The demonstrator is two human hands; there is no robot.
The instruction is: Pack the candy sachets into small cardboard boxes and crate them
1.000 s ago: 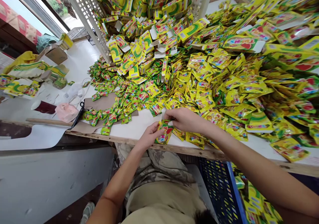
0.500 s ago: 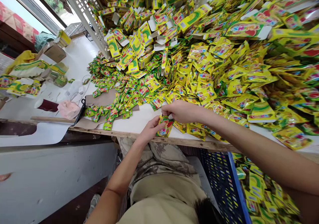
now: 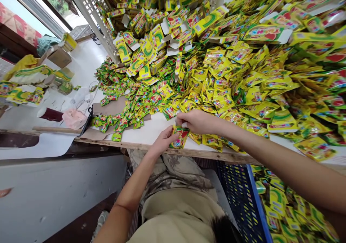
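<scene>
While your left hand (image 3: 163, 142) pinches a small stack of yellow sachets (image 3: 179, 137) at the table edge (image 3: 151, 146), just below centre frame, your right hand (image 3: 198, 121) closes its fingertips on the stack's upper end, touching it. Keep the edges squared and the grip firm so none slides off. Beyond lie the loose sachet heap (image 3: 221, 88), the white crate (image 3: 92, 9) upper left and a blue crate (image 3: 240, 199) lower right.

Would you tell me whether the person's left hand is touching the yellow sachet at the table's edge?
Touching. The head view shows the left hand with its thumb and fingers closed on the yellow sachet, no gap between them, while the right hand pinches its upper end.
</scene>
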